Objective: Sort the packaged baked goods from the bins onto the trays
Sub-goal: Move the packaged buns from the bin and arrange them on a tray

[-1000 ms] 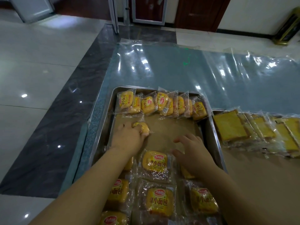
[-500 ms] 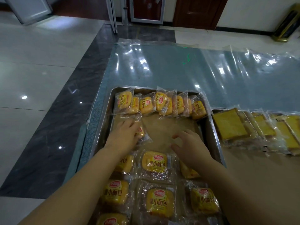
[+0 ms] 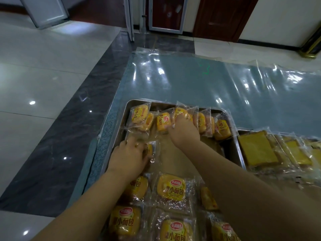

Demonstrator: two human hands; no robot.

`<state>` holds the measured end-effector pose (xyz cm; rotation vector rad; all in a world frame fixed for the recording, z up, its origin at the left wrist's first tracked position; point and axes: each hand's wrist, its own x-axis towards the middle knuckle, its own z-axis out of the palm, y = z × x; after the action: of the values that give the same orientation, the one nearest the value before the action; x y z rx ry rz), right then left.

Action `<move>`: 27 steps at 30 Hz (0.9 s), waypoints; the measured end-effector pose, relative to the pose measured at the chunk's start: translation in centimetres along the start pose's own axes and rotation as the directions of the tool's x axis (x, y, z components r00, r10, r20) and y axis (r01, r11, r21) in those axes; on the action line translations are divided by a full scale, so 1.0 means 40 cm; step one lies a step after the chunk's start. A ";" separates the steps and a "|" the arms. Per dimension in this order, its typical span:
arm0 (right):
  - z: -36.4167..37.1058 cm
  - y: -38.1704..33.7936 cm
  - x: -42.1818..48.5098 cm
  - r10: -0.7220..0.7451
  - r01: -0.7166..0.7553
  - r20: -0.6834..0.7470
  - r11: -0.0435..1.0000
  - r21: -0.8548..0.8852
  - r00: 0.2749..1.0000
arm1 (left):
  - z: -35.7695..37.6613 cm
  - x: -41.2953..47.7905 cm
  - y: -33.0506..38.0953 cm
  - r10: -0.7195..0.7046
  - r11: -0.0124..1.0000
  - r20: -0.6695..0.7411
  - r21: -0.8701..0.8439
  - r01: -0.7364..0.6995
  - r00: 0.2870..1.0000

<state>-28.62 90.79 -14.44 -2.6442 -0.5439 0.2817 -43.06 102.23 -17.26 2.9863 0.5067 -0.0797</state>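
Since the tabletop (image 3: 191, 80) bears a steel tray (image 3: 119, 134) with one leaning far row (image 3: 220, 126) of bread packets, I judge alignment critical. My right hand (image 3: 184, 132) curls over that row; my left hand (image 3: 128, 157) grips one packet (image 3: 149, 150) just below its left end. Seat it leaning, evenly overlapped.

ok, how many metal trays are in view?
2. The left tray sits in front of the person and holds bun packets. The right tray sits beside it, holds toast packets and is cut off at the frame edge. More may lie outside the view.
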 end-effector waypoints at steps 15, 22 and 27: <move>-0.019 0.107 -0.126 -0.005 0.044 -0.083 0.877 0.479 0.997 | 0.018 -0.063 -0.040 0.132 0.970 -0.065 -0.197 -0.143 0.989; 0.006 0.152 -0.134 0.129 -0.168 0.131 0.920 0.355 0.983 | 0.043 -0.093 -0.045 0.212 0.974 0.070 -0.092 -0.205 0.975; 0.016 0.138 -0.126 0.074 -0.094 0.197 0.991 0.091 0.978 | 0.018 -0.077 -0.037 0.207 0.975 0.029 -0.090 -0.204 0.978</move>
<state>-31.54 84.33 -16.90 -2.5609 -0.4658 0.5808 -46.49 102.52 -17.90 2.9254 0.1892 -0.0944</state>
